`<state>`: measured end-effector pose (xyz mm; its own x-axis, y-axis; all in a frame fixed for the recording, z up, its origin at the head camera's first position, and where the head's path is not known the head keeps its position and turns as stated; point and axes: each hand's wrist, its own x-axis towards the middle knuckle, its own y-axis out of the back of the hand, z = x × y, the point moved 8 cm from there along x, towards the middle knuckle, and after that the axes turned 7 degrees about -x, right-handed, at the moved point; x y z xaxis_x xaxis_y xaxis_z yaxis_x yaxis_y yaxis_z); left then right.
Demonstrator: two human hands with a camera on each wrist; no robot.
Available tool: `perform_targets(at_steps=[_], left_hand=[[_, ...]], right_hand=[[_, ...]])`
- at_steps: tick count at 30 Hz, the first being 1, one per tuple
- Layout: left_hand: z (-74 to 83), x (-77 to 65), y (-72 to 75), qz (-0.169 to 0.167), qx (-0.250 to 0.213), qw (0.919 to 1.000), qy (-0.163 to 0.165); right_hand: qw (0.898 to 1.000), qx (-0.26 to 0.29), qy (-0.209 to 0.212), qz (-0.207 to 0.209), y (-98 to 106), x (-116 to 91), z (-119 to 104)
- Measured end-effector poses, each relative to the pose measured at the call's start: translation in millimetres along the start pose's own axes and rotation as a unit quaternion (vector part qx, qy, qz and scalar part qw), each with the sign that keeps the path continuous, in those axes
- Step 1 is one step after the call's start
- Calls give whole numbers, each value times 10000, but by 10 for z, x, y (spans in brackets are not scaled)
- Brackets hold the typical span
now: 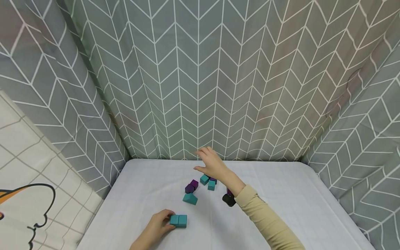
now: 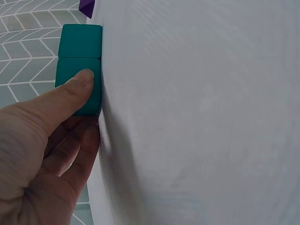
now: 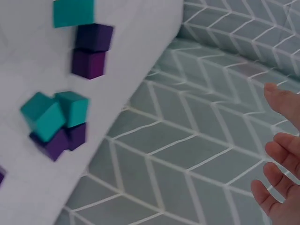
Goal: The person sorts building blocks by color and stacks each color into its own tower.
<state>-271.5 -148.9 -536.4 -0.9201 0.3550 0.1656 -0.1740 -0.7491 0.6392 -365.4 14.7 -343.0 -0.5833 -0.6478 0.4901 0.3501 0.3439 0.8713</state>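
My left hand (image 1: 158,224) rests low on the white table and pinches the nearer of two teal blocks (image 1: 182,221) that sit side by side. In the left wrist view the thumb lies on that block's (image 2: 77,89) face, fingers on its other side. My right hand (image 1: 215,165) is raised over the far part of the table, thumb and fingers apart with nothing between them. Below it in the head view are teal blocks (image 1: 211,185) with purple ones, partly hidden by the hand. The right wrist view shows this cluster, teal blocks (image 3: 43,115) against purple blocks (image 3: 52,144).
Two purple blocks (image 1: 189,188) touch each other behind a teal wedge-shaped block (image 1: 190,199), left of the cluster. A dark rounded thing (image 1: 229,200) lies beside the right sleeve (image 1: 265,218), which partly covers it. Patterned grey curtains (image 1: 197,86) enclose the white table (image 1: 137,187).
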Motion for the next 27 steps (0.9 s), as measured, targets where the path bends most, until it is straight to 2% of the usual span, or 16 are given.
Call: perform_targets(at_steps=[4,10,15,20,27], left_hand=[[-13,0,10,22,-27,10000,-65],[-38,2,-13,-48,-183,9998,30],[-40,1,-17,-67,-235,9996,137],[-27,8,-9,-29,-216,9998,44],[-52,3,-24,-100,-223,9997,93]], right_hand=[[9996,-33,-215,-183,-170,-66,150],[9982,-120,-414,-412,-427,-188,295],[9970,-77,-512,-569,-631,-287,366],[9956,-151,-582,-715,-799,-401,409],[9902,-62,-840,-1115,-1091,-680,478]])
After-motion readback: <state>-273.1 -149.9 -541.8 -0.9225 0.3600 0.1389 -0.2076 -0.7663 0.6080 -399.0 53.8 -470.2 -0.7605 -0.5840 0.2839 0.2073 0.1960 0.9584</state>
